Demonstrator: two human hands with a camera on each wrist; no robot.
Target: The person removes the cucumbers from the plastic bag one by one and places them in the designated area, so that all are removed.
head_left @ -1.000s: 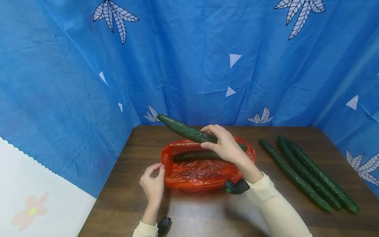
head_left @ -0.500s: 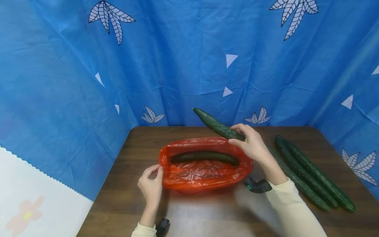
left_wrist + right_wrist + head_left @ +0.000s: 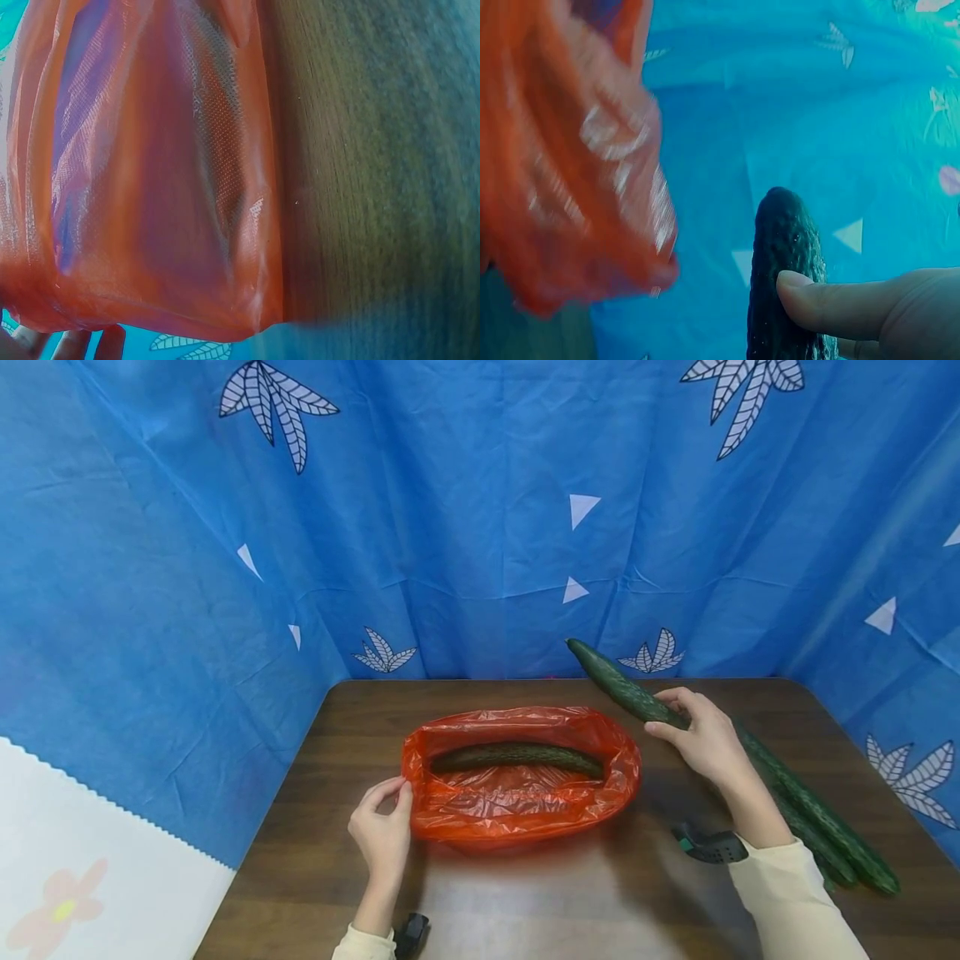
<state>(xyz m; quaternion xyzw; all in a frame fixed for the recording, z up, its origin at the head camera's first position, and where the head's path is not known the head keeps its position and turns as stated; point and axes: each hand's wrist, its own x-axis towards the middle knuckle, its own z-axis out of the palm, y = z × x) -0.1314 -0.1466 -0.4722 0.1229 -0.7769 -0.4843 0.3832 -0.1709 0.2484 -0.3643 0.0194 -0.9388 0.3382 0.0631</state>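
Note:
A red plastic bag (image 3: 498,828) stands on the table with its mouth spread wide. Inside it lies one dark green cucumber (image 3: 517,754). My left hand (image 3: 384,835) pinches the bag's left rim between thumb and fingers; in the left wrist view the bag's side (image 3: 157,217) fills much of the picture, fingertips (image 3: 71,343) at its lower edge. To the right of the bag, my right hand (image 3: 701,739) grips another cucumber (image 3: 618,687) near its lower end, tilted up to the left above the table. The right wrist view shows the thumb (image 3: 840,306) across this cucumber (image 3: 780,240).
More cucumbers (image 3: 832,822) lie side by side on the right of the wooden table (image 3: 322,860), partly behind the right forearm. A blue patterned curtain (image 3: 465,527) hangs along the table's back and sides. White cloth (image 3: 97,835) hangs at the left.
My right hand has carried its cucumber rightward, from over the bag to beyond its right side, uncovering the cucumber inside. The left hand keeps its grip on the rim.

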